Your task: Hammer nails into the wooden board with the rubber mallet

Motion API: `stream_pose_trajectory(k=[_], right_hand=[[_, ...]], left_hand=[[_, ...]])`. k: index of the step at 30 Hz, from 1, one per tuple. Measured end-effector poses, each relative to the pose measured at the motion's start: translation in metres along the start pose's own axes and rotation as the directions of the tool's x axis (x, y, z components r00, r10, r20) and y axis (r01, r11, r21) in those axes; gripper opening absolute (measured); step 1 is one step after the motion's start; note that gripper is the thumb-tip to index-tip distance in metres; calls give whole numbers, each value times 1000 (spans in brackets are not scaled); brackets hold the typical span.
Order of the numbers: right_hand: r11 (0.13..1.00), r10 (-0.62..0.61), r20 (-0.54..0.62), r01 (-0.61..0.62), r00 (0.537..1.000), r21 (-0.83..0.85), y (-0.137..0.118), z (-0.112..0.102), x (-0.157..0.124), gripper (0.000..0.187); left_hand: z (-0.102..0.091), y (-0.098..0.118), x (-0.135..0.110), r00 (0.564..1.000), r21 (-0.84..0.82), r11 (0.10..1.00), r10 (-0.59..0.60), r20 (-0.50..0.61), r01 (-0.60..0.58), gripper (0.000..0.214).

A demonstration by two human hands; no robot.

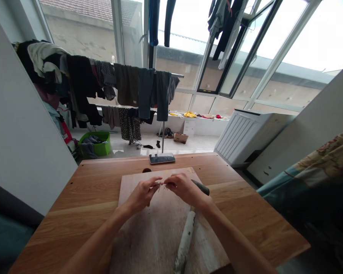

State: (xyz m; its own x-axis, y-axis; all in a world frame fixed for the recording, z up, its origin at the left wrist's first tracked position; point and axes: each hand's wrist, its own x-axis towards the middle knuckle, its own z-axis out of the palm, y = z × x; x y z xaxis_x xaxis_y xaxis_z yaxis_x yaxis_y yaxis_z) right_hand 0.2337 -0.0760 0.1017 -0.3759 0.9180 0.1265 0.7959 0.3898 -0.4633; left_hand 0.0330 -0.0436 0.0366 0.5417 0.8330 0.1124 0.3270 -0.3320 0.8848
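Note:
My left hand (pixel 143 193) and my right hand (pixel 185 187) meet above a pale wooden board (pixel 148 236), fingertips almost touching. Both are pinched closed. Between the left fingertips shows a small, thin, shiny piece (pixel 157 184), too small to name. What the right fingertips hold, if anything, is hidden. A few tiny thin bits (pixel 166 187) show just below the right fingers. Beside and partly behind my right wrist lies a hammer with a dark head (pixel 201 187) and a whitish, wrapped-looking handle (pixel 185 240); the forearm covers part of it.
The board rests on a wooden table (pixel 85 213). At its far edge lie a phone (pixel 162 158) and a small dark round thing (pixel 146 170). Beyond are a loaded clothes rack (pixel 177 75), a green tub (pixel 105 147), a white ribbed cabinet (pixel 237 133) and windows.

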Motion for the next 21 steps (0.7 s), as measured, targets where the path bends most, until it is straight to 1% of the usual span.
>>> stream_pose_trajectory(k=[3, 5, 7, 9, 11, 13, 14, 15, 16, 18, 19, 21], right_hand=[[971, 6, -29, 1, 1000, 238, -2, 7, -16, 21], [932, 11, -51, 8, 999, 363, -4, 8, -29, 21], [915, 19, -108, 26, 994, 403, -5, 7, -46, 21], [937, 54, -215, 25, 975, 349, 0, 5, -68, 22], [967, 121, -334, -35, 935, 253, 14, 6, -95, 27], [978, 200, -458, -147, 866, 149, 36, 13, -124, 29], [973, 230, -518, -209, 824, 99, 49, 19, -138, 31], [963, 249, -556, -265, 793, 53, 63, 25, -151, 34], [953, 261, -556, -304, 790, 15, 75, 33, -163, 38], [931, 297, -521, -365, 801, -30, 96, 48, -180, 51], [916, 345, -471, -401, 812, -21, 102, 55, -185, 55], [888, 429, -419, -458, 801, 33, 106, 64, -190, 58]], left_hand=[[-10, -1, -15, 996, 40, 997, -69, 56, 67, 49], [-18, -2, -24, 997, 158, 986, -58, 58, 48, 48], [-27, -2, -37, 1000, 331, 944, -8, 15, 2, 45], [-34, -1, -53, 998, 495, 869, 40, -38, -16, 43], [-36, 0, -73, 994, 623, 782, 54, -93, 16, 42], [-35, -1, -97, 987, 717, 694, 54, -150, 71, 41], [-33, -2, -109, 983, 748, 656, 53, -176, 99, 40], [-31, -3, -121, 980, 768, 630, 55, -192, 115, 39], [-28, -5, -133, 978, 779, 617, 67, -197, 114, 39], [-22, -11, -154, 976, 787, 613, 125, -176, 63, 39], [-19, -15, -163, 973, 789, 613, 167, -160, 25, 37], [-13, -22, -177, 961, 795, 606, 239, -140, -35, 35]])
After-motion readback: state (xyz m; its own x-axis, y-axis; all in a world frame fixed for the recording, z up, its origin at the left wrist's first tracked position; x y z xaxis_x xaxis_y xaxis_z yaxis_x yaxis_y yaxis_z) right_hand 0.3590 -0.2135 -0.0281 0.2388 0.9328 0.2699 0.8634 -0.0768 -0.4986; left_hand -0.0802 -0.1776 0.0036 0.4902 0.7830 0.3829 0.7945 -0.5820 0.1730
